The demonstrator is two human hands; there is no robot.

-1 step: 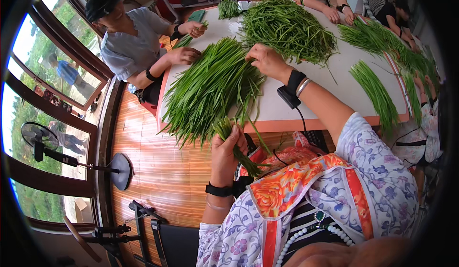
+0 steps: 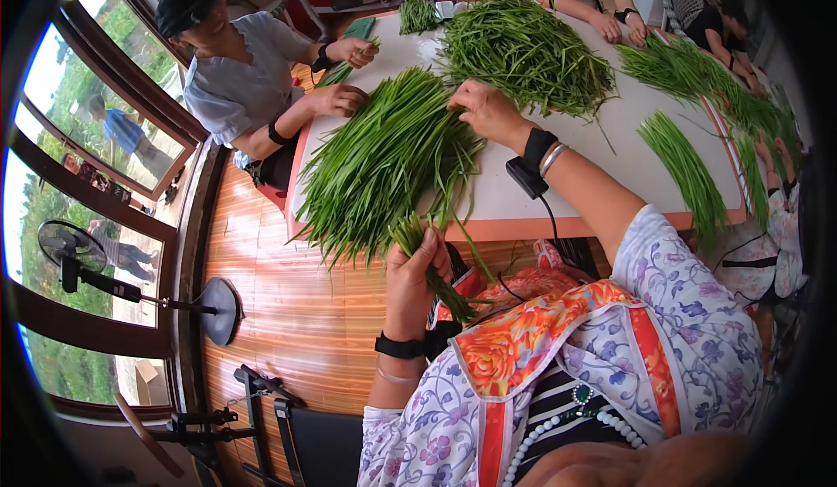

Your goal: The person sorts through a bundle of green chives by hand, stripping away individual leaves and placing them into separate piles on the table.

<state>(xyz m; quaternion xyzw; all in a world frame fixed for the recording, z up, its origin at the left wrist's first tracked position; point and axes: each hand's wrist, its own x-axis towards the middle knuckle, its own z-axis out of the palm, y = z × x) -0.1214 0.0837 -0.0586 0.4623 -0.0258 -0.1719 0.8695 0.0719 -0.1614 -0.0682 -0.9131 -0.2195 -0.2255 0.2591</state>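
My left hand (image 2: 411,269) is closed around a small bunch of long green garlic chives (image 2: 457,300), held in front of the table's near edge. The bunch slants, with one end above my fist and the other hanging toward my lap. My right hand (image 2: 493,112) reaches over the table, its fingers pinched on stalks at the right upper side of a large pile of chives (image 2: 384,160). My fingers partly hide those stalks. A person's hand (image 2: 338,100) touches the same pile from the left, while that person's other hand (image 2: 353,52) holds a few chives.
The white table (image 2: 558,169) has an orange edge. A second heap of chives (image 2: 523,55) lies behind, a neat bundle (image 2: 684,169) at right. Another person's hands (image 2: 621,28) rest at the far edge. A fan (image 2: 74,252) stands left; a cable (image 2: 554,217) hangs from my right wrist.
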